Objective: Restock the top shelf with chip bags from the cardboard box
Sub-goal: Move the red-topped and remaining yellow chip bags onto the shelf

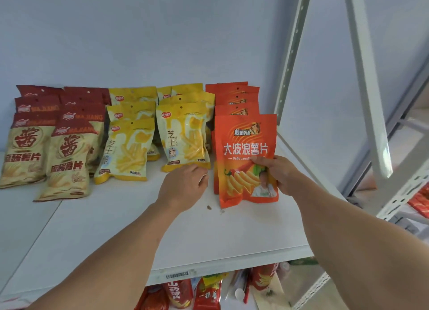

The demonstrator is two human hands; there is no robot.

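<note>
My right hand (278, 173) grips an orange chip bag (243, 147) by its right edge and holds it upright on the white top shelf (162, 228), in front of a row of matching orange bags (234, 98). My left hand (185, 186) hovers just left of that bag with fingers loosely curled, holding nothing, close to the foot of a yellow bag (183, 135). The cardboard box is out of view.
Rows of yellow bags (130, 147) and red-and-beige bags (67, 159) stand to the left on the shelf. A white metal upright (290, 54) rises on the right. Red snack packs (204, 293) fill the shelf below. A small crumb (209, 207) lies near the orange bag.
</note>
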